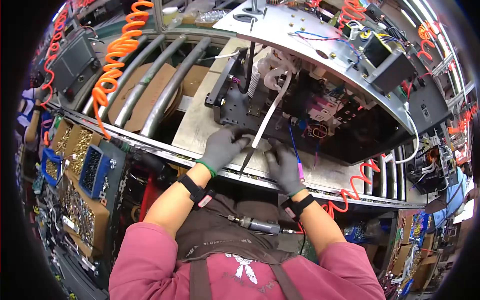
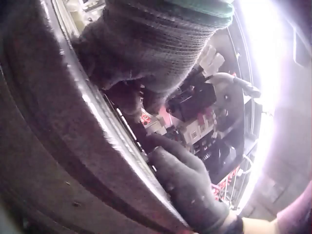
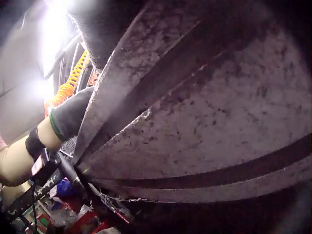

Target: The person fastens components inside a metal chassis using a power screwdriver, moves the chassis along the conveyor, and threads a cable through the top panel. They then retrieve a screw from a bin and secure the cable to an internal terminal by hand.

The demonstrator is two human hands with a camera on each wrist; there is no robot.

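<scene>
Both hands wear grey gloves and face each other at the front edge of the bench, low in front of a machine chassis. Between them in the head view, a white tube comes down from the chassis and ends in a thin black piece. My left hand has its fingertips just left of the tube; my right hand is just right of it, beside a blue wire with a pink end. The left wrist view shows the left hand and right hand with bent fingers; any grip is hidden.
A power screwdriver lies across the lap. Left stand bins of screws and metal rollers. Orange coiled hoses hang above the line. The bench's metal edge fills much of the right wrist view.
</scene>
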